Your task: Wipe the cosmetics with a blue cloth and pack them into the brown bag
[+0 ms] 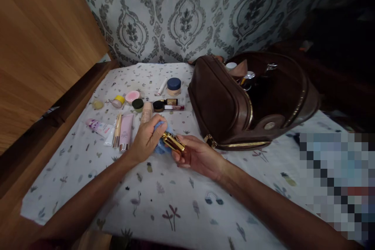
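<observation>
My left hand point(149, 134) is closed on a crumpled blue cloth point(160, 147), pressing it near the narrow end of a shiny gold cosmetic bottle point(173, 142). The bottle's wider end rests in the fingers of my right hand point(200, 154), which grips it at a tilt above the table. Just beyond my left hand stands a beige bottle point(147, 111), partly hidden by it. A pink tube point(126, 132), a slim gold-capped tube point(117, 131) and a white-and-purple tube point(101, 129) lie to its left.
Behind are a pink jar point(133, 97), a yellow-lidded jar point(118, 101), a dark green lid point(137, 104) and a blue-lidded jar point(174, 86). An open brown bag point(221, 103) stands right on the patterned tablecloth point(164, 203). A wooden panel point(49, 27) rises at left.
</observation>
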Demonstrator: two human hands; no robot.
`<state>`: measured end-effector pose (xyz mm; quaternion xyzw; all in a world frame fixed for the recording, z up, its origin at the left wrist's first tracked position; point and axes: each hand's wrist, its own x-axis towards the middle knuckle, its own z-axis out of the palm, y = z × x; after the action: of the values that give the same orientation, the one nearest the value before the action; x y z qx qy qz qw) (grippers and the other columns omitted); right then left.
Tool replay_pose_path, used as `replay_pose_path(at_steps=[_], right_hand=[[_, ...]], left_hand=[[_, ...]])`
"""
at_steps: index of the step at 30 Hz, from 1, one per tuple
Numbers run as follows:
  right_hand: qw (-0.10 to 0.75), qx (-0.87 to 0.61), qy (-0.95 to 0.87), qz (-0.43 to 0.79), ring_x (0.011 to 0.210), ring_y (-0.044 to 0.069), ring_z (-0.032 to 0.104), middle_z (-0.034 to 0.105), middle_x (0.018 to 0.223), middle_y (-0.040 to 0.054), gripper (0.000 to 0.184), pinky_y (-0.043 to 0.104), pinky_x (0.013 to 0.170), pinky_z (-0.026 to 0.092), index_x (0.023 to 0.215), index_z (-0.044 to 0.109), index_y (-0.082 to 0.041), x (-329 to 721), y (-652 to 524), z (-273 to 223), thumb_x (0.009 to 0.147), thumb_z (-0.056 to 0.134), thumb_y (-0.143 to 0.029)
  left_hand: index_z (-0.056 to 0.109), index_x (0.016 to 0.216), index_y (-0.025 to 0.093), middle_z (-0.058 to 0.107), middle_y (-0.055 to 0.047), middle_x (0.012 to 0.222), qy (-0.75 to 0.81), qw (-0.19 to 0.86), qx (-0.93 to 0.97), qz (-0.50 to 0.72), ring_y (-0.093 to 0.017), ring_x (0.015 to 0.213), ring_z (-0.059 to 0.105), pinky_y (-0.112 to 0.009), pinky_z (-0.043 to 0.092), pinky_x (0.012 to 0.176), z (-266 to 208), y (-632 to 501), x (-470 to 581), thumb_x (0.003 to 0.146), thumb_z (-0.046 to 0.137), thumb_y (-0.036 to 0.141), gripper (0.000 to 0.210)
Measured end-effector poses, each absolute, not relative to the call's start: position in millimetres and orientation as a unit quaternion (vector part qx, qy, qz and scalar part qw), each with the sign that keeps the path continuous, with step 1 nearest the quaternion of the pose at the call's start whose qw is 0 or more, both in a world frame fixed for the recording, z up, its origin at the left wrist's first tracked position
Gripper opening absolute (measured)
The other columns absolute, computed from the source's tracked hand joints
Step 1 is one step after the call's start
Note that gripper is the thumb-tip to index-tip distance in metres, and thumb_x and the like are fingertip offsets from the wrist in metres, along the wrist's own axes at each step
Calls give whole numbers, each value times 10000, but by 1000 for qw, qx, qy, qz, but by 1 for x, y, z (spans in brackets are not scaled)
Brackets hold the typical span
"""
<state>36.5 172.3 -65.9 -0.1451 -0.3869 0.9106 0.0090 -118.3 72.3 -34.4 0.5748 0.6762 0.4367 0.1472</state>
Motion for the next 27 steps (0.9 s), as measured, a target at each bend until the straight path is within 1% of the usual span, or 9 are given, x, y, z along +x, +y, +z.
replay_pose_path(at_steps=[3,6,10,14,17,19,22,25,27], right_hand=[[35,-135,-440,887,589,103,540,655,722,24,487,209,502,407,889,619,-182,36,168,-65,758,719,-640],[136,-163,-559,801,689,117,562,638,864,13,465,207,505,445,985,613,-207,36,163,-68,729,784,-557],[211,-188,-626,727,641,105,510,589,804,-18,390,216,505,448,935,600,-212,36,161,-72,721,814,-457],[140,-160,-548,809,586,95,547,629,726,-5,376,231,543,447,829,621,-175,37,163,-68,773,769,-516],[51,-137,-441,886,540,87,570,690,760,33,413,222,510,425,788,630,-158,37,164,-65,768,764,-549],[24,-127,-419,899,558,95,595,709,785,53,431,220,509,427,810,648,-150,36,164,-65,758,770,-560],[60,-138,-466,872,640,116,626,696,809,34,442,217,527,447,887,662,-165,36,162,-64,738,787,-561],[128,-171,-536,817,589,89,532,609,735,-35,404,212,512,448,886,652,-193,36,162,-64,694,840,-495],[142,-179,-542,809,572,86,498,575,698,-47,379,218,512,444,858,655,-193,36,162,-65,691,847,-473]], left_hand=[[496,847,218,473,39,683,686,139,570,432,-135,628,451,-267,374,647,-30,72,-119,1014,376,423,289],[464,798,219,464,33,692,714,125,546,420,-138,643,447,-272,358,640,-27,74,-119,1002,378,412,293],[457,788,216,463,30,699,717,122,548,414,-138,650,440,-275,346,638,-29,76,-119,1002,384,399,291],[465,808,214,437,40,696,695,120,558,436,-130,647,434,-268,348,643,-32,74,-120,1019,377,389,288],[476,827,216,430,43,688,687,118,559,449,-127,637,432,-264,353,639,-32,72,-120,1027,376,398,288],[479,828,217,435,43,681,688,114,558,450,-128,629,432,-266,354,632,-31,71,-120,1025,377,404,290],[467,812,219,438,41,675,697,110,554,442,-130,623,432,-271,351,623,-29,71,-119,1024,371,410,301],[480,821,217,451,34,693,701,109,553,437,-134,638,442,-276,364,639,-30,71,-119,1024,379,437,316],[509,847,216,480,21,728,694,110,541,462,-145,684,471,-279,392,675,-32,72,-118,1029,367,479,349]])
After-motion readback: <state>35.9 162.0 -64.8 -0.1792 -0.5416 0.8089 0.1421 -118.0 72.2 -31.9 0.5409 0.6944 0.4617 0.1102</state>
